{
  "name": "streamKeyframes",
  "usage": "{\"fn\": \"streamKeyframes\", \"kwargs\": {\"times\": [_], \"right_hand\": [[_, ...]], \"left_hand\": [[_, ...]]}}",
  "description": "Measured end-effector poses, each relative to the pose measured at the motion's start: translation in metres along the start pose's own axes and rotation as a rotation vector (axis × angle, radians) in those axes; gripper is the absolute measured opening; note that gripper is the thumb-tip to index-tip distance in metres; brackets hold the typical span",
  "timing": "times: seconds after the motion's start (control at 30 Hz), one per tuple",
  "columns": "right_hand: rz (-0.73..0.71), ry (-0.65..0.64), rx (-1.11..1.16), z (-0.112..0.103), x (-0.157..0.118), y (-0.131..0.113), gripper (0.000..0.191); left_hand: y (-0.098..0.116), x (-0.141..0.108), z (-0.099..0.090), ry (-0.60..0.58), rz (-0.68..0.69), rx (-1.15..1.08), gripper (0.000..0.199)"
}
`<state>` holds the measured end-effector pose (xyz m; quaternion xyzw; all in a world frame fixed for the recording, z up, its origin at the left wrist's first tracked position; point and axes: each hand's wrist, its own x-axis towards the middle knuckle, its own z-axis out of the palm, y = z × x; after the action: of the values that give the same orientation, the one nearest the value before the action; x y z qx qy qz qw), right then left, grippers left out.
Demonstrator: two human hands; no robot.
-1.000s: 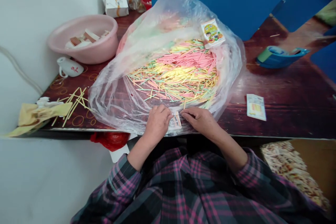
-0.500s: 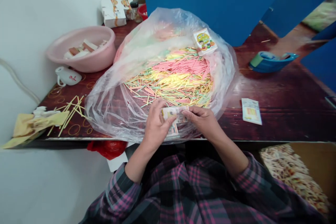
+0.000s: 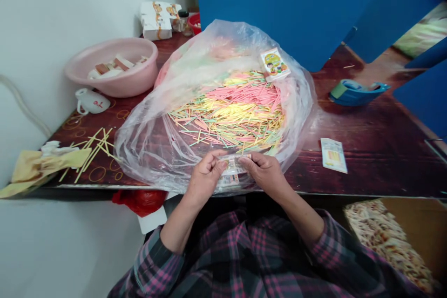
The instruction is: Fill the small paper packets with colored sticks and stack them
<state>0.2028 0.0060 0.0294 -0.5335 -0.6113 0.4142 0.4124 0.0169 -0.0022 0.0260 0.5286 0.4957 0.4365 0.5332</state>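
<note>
Between my two hands is a small, clear printed packet (image 3: 234, 162). My left hand (image 3: 204, 177) pinches its left end between thumb and fingers. At the other end, my right hand (image 3: 267, 173) grips it with the thumb on top. Just below lies another printed packet (image 3: 229, 179), on the near edge of a large clear plastic bag (image 3: 139, 146). Beyond my hands, the bag holds a heap of thin pink, yellow and green sticks (image 3: 230, 111). A small printed box (image 3: 275, 64) rests on the bag's far right side.
Left on the table (image 3: 377, 149) are a pink basin (image 3: 111, 86), a white mug (image 3: 92, 101), loose yellow sticks (image 3: 94, 149) and a yellow cloth-like piece (image 3: 49, 165). A flat packet (image 3: 334, 155) and a blue tape dispenser (image 3: 356, 95) are at right. Blue panels (image 3: 272, 0) stand behind.
My left fingers have curled in from spread to a pinch on the packet's left end. My right hand has shifted slightly down with the packet. The view has tilted a little.
</note>
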Motion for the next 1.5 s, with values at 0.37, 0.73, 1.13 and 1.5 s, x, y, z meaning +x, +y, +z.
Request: {"fn": "streamKeyframes", "kwargs": {"times": [0.37,0.73,1.13,1.5], "right_hand": [[-0.27,-0.133,-0.527,-0.019,0.048,-0.003,0.038],[-0.399,-0.509,-1.173,-0.038,0.081,-0.004,0.028],[-0.327,-0.573,-1.323,-0.034,0.083,-0.015,0.025],[-0.471,-0.398,-1.476,-0.009,0.06,-0.012,0.03]], "left_hand": [[0.01,0.014,-0.012,-0.039,0.439,0.647,0.015],[-0.013,0.026,0.01,-0.241,0.492,0.968,0.019],[-0.018,0.021,0.011,-0.224,0.551,1.05,0.021],[-0.016,0.021,0.011,-0.209,0.543,1.036,0.02]]}}
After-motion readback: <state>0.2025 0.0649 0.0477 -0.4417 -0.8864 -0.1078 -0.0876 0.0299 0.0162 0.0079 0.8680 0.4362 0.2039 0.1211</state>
